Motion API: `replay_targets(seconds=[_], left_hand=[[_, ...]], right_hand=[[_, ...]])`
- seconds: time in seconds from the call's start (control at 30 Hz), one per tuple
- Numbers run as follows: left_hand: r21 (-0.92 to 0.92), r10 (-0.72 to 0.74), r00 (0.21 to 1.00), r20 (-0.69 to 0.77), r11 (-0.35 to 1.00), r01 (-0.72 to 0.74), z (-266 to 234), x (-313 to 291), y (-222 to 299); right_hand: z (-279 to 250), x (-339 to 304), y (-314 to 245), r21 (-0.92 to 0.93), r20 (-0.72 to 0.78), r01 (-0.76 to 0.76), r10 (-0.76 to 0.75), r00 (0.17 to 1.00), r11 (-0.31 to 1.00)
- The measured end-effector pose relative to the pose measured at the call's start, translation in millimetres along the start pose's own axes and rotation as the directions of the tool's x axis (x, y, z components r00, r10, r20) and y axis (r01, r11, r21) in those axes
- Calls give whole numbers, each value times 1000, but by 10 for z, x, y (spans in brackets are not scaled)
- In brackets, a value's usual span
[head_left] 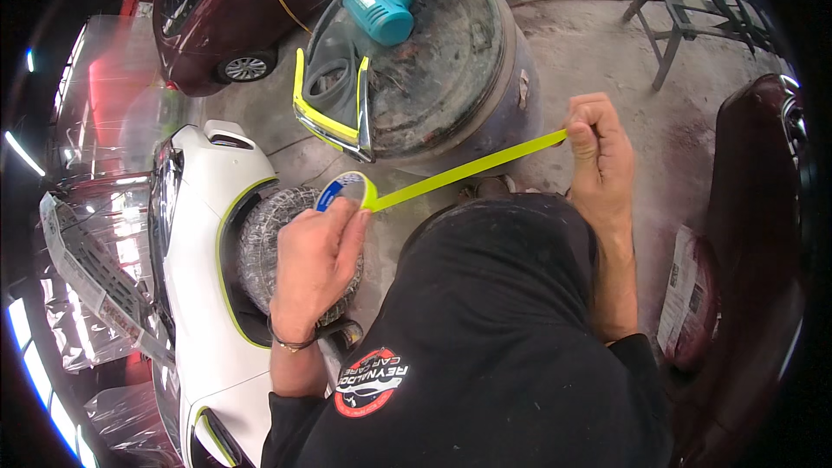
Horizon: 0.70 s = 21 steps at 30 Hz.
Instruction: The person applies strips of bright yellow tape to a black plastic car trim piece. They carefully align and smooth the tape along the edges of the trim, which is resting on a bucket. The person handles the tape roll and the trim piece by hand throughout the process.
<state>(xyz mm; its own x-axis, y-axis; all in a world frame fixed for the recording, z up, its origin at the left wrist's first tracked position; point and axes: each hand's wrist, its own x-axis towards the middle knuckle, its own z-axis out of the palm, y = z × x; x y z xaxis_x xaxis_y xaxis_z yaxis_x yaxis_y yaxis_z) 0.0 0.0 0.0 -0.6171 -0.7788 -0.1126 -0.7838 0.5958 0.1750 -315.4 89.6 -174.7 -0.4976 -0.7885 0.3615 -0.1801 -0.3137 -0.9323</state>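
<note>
A roll of yellow-green masking tape (370, 191) with a blue and white core is in my left hand (316, 264), its fingers closed round the roll. From it a tape strip (472, 168) runs taut up to the right. My right hand (600, 156) pinches the strip's free end between thumb and fingers. Just beyond the strip, a curved dark trim piece (364, 113) edged with the same bright tape lies on a drum (433, 95). On my left, a white car (201, 277) has matching tape along its wheel arch (222, 243).
A teal corded power tool (379, 10) rests on the drum, its cable coiled behind. The car's muddy tyre (260, 234) is close by my left hand. Dark red cars stand at the upper left (204, 30) and right (754, 182). A black metal stand (674, 28) is at the far right.
</note>
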Motion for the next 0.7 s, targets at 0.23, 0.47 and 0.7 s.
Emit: replay_targets(seconds=[0.23,0.47,0.7], left_hand=[[28,-64,980,-190,997,71,-183,-167,-214],[-100,-65,944,-324,994,34,-355,-172,-423],[-327,-12,893,-450,933,-152,-43,48,-609]], right_hand=[[204,255,-130,463,288,-172,36,957,870],[521,920,-371,300,310,-38,-59,949,953],[484,1342,-729,179,226,253,-290,930,951]])
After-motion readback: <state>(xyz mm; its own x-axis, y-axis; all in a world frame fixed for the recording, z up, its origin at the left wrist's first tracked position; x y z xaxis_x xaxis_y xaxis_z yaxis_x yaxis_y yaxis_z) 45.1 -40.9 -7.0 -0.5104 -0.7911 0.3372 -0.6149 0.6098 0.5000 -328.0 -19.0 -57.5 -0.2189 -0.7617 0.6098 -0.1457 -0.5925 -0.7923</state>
